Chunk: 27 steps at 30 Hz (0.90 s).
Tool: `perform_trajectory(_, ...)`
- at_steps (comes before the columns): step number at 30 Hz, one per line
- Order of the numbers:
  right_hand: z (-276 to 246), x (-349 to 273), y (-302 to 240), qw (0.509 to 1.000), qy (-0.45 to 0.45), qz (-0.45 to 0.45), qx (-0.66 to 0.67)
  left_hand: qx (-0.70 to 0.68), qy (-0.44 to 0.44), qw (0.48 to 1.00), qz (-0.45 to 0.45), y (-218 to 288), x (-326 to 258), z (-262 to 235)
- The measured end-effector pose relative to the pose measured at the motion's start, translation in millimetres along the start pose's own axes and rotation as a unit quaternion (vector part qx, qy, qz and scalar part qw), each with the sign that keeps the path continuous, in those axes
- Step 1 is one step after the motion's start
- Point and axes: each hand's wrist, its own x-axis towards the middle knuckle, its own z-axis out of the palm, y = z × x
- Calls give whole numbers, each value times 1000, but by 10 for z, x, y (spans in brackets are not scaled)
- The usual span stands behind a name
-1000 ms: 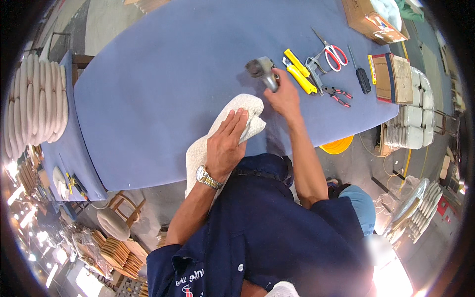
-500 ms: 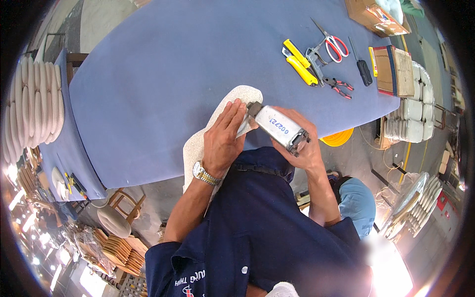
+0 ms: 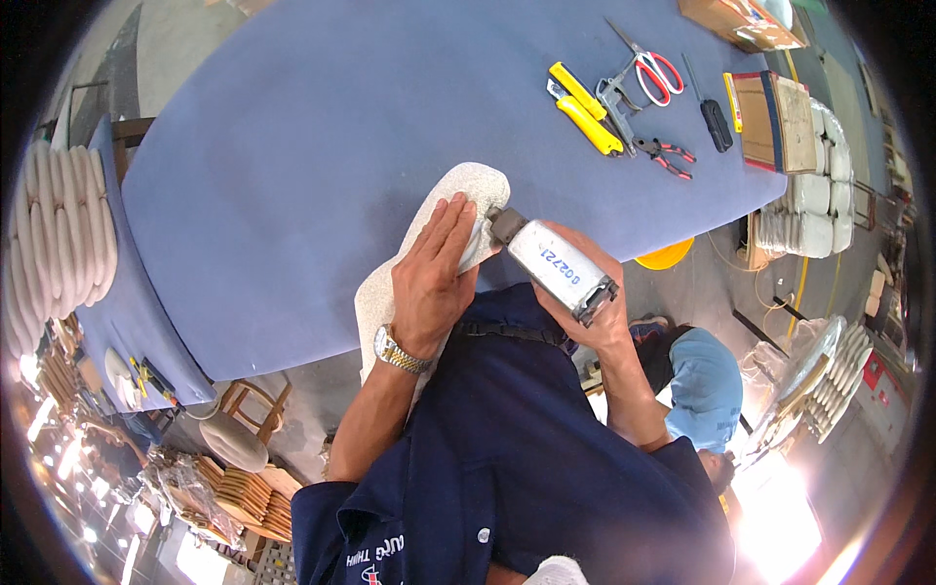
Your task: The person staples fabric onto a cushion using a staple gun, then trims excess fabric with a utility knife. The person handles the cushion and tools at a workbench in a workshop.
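A cream, fabric-covered padded panel (image 3: 377,297), long with a rounded end, lies over the table's near edge and reaches back towards my body. My left hand (image 3: 436,278) rests on it, fingers stretched out flat and close together; its thumb is mostly hidden. In my right hand (image 3: 602,302) is a staple gun (image 3: 561,270) with a white body and a dark nose. That nose meets the panel's right edge, just beside my left fingertips. Whether it presses on the fabric I cannot tell.
On the blue-covered table (image 3: 283,185) lie a yellow cutter (image 3: 590,125), red-handled scissors (image 3: 659,78), pliers (image 3: 666,156) and a black screwdriver (image 3: 717,125). Boxes (image 3: 775,117) stand at the right edge. Cushions (image 3: 58,234) are stacked at left. A person in light blue (image 3: 704,380) bends at lower right.
The view has shifted slightly. The staple gun's nose stays at the panel's edge, and my left hand keeps its place on the panel. The person in blue at lower right shows more.
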Motion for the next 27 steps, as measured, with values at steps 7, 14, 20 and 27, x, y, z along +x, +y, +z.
perform_trajectory(7,36,84,-2,998,-37,43,-2,13,-1,1000,4,-38,41,-38)
perform_trajectory(14,-109,336,-103,990,-106,77,-50,-15,-8,1000,8,-72,84,15)
perform_trajectory(20,-187,559,-254,978,-155,123,-60,-46,-21,999,-18,-55,121,26)
perform_trajectory(27,-127,430,-150,984,-119,133,-28,-26,-81,996,-36,-13,284,-10)
